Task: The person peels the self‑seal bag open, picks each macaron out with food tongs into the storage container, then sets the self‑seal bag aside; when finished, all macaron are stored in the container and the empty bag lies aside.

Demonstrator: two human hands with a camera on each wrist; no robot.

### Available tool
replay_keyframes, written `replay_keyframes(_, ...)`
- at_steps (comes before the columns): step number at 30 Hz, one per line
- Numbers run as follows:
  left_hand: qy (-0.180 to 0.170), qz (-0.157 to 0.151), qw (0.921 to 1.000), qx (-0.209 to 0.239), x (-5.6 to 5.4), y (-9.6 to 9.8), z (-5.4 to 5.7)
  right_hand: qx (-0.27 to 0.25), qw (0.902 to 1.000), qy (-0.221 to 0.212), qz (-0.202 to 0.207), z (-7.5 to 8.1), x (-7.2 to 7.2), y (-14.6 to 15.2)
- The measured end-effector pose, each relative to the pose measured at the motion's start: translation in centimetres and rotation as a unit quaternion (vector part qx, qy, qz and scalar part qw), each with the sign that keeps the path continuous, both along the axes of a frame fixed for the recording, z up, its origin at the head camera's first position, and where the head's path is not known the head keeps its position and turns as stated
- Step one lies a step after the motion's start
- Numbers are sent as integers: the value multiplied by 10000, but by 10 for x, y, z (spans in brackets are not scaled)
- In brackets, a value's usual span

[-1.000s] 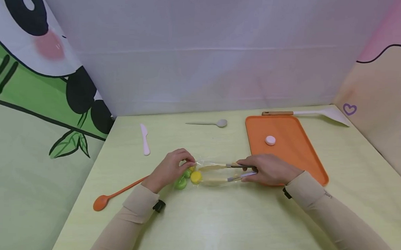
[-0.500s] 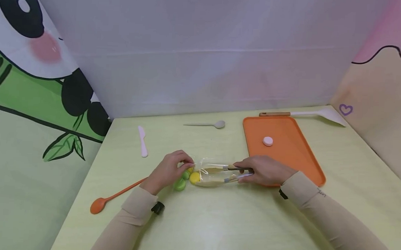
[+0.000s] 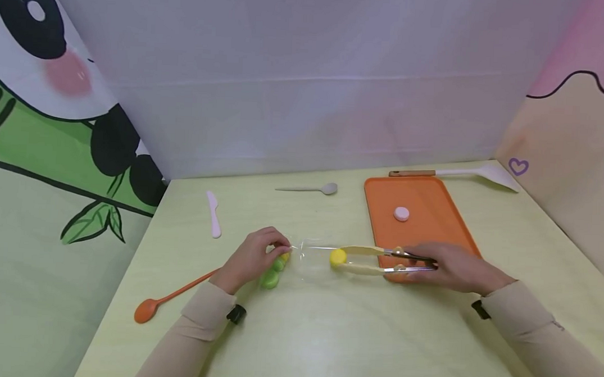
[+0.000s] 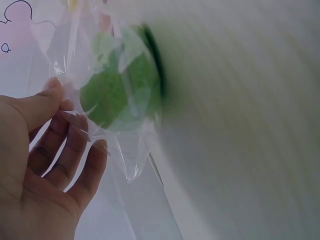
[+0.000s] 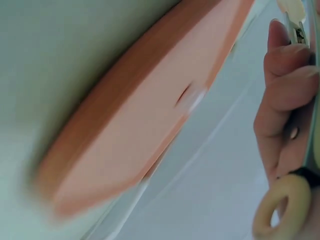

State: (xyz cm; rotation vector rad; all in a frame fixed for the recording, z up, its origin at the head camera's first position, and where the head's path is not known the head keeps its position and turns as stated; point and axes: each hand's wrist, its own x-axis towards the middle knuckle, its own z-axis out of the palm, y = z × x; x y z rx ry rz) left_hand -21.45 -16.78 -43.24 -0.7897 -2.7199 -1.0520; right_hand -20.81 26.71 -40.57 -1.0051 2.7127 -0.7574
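Observation:
My left hand (image 3: 253,259) pinches the edge of a clear plastic bag (image 3: 311,270) at the middle of the table. Green round pieces (image 3: 270,278) and a bit of yellow show inside, partly behind the fingers; the left wrist view gives a closer look at one green piece (image 4: 117,95) through the crinkled film. My right hand (image 3: 452,268) grips tongs (image 3: 362,251) with cream tips, which clasp a yellow macaron-like disc (image 3: 338,258) over the bag's right part. In the right wrist view, a cream ring (image 5: 260,215) at the tongs' end hangs below the curled fingers.
Beneath the right hand lies an orange tray (image 3: 418,193) bearing a pale pink disc (image 3: 401,214). A spatula (image 3: 464,172) lies behind it. Further left are a grey spoon (image 3: 327,188), a pink knife (image 3: 213,215) and an orange spoon (image 3: 147,310). Walls border the table's back and sides.
The right hand has drawn the tongs to the right, and the yellow disc has come along between their tips, away from the green pieces. The left hand keeps its pinch on the bag.

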Motion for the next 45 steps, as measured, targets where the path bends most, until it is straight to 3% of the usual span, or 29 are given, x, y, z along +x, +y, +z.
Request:
replay_keyframes(7,-15,53,10000,-26,3,-5,-1,184,9950,-74,-983,7,19,65)
replay_keyframes(12,-59,60,10000,3,6,-8,0,684,9854,-128,-1556,3,17,93)
replay_keyframes(17,-155,56,9998,-64,7,-9,0,759,9809,-293,-1769,-7,15,103)
replay_keyframes(27,-171,-8,9999,-1,8,-11,-1,750,9770,-491,-1935,-13,19,101)
replay_keyframes(33,-160,-57,9999,17,8,-12,-3,640,9766,-400,-2014,-8,29,95)
replay_keyframes(40,-66,-90,9999,-33,10,-13,-2,70,9900,-178,-1401,3,42,62)
replay_keyframes(45,-46,-98,9999,-91,11,-13,-1,-159,9950,-256,-950,6,40,25)
